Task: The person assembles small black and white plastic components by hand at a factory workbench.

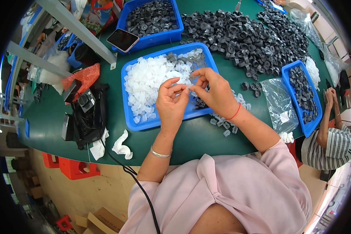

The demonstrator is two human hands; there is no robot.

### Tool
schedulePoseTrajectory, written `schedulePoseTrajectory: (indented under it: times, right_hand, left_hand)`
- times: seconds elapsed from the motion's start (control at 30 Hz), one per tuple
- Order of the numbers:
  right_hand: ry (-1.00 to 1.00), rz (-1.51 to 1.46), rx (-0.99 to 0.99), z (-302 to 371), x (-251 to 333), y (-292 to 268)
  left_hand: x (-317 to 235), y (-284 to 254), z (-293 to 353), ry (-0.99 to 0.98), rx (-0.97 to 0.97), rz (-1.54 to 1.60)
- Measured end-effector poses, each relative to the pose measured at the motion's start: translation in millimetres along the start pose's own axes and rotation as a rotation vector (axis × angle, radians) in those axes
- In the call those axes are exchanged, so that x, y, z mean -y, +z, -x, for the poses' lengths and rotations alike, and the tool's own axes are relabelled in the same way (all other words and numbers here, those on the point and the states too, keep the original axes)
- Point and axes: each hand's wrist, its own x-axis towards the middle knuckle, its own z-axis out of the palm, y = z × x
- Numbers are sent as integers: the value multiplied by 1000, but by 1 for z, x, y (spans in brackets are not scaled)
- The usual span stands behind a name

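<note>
A small pale piece (188, 88), largely hidden by fingers, sits at the meeting fingertips above the near part of a blue tray (133, 125). The left hand (173, 102) pinches it between thumb and fingers; the right hand (213, 93) is curled with its thumb at the piece, though whether it also grips cannot be told. The two-handed, fingertip hold suits so small a part, and working over the tray presumably lets drops fall within its rim. White pieces (146, 80) fill the tray's left, probably kept apart from the grey metal parts (199, 58) for easy picking. Clear pieces (226, 124) lie close by the right forearm on the green table (46, 126); black rings (238, 37) are heaped beyond, perhaps as bulk stock.
</note>
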Motion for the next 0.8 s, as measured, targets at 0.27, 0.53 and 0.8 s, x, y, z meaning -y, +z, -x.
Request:
schedulePoseTrajectory:
  times: [0.27, 0.53, 0.8]
  right_hand:
    - [248, -200, 182, -4, 0, -9]
    - [307, -285, 172, -4, 0, -5]
    - [371, -202, 168, -1, -1, 1]
  left_hand:
    - [-4, -1, -1, -103, 57, 160]
    - [-2, 3, 2, -129, -15, 183]
    - [-1, 10, 7, -84, -75, 60]
